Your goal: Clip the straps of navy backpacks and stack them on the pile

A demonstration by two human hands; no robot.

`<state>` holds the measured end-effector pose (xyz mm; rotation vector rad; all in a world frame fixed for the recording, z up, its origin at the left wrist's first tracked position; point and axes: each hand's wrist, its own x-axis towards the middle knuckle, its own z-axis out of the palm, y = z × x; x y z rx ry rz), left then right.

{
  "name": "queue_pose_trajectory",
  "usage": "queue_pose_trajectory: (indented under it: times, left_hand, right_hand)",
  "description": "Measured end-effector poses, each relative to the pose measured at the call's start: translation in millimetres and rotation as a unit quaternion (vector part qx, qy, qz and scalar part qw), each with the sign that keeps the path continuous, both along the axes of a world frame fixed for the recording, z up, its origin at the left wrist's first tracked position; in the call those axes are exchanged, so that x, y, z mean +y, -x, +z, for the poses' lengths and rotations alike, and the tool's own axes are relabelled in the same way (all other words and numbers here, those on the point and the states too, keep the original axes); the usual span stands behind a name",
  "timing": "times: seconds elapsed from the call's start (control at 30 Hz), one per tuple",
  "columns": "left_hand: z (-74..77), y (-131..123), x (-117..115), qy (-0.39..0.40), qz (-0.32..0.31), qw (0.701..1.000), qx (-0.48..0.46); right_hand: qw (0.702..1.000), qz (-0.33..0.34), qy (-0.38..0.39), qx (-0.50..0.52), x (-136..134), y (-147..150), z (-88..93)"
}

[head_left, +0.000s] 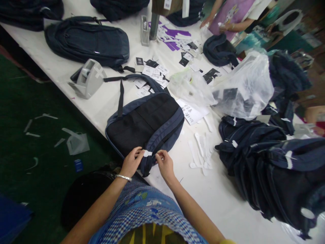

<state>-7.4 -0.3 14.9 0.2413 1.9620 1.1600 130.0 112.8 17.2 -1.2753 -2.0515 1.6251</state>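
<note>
A navy backpack (152,118) lies on the white table with its black back panel and shoulder straps facing up. At its near end, a white toothed strip (147,153) lies across the base of a shoulder strap. My left hand (132,162) pinches the round end of this strip between thumb and fingertips. Just to the right, my right hand (165,164) is closed in a pinch beside the same dark strap; what lies between its fingertips is too small to make out. Several loose white strips (201,149) lie on the table to the right of the backpack.
More dark backpacks (269,162) are piled at the right; another backpack (88,42) lies at the far left. A grey tape dispenser (88,79) stands near the table edge. Tags (156,72), a handwritten paper (192,111) and plastic bags (243,84) lie beyond. A co-worker (233,15) is across.
</note>
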Motion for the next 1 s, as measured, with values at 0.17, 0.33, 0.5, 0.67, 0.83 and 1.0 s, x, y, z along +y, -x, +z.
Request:
queue_pose_trajectory:
  times: [0.17,0.33,0.5,0.67,0.83,1.0]
  left_hand:
    - [-4.4,-0.4,17.5,-0.008,-0.013,0.999,-0.044]
    - [-12.4,-7.3,31.2,-0.065,0.024,0.965,-0.252]
    - [-1.8,-53.9,53.9,-0.112,-0.011,0.975,-0.19]
    - [18.1,-24.8,30.6,-0.124,-0.072,0.984,-0.104]
    - [10.9,100.4,9.8,-0.033,0.138,0.989,0.047]
    - [-3.7,179.4,63.5,-0.03,0.155,0.986,-0.047]
  right_hand:
    - [0.995,-0.009,0.094,-0.027,-9.6,-0.9,-10.7]
    - [0.979,-0.004,0.204,0.029,8.6,-5.3,-11.9]
    - [0.986,-0.018,0.164,0.015,46.4,-51.2,-7.5]
    - [0.982,-0.131,-0.048,-0.126,69.5,-92.1,11.5]
    - [0.993,-0.072,-0.09,-0.013,44.6,-54.1,33.2]
    - [0.99,0.054,0.066,0.116,13.5,39.0,27.2]
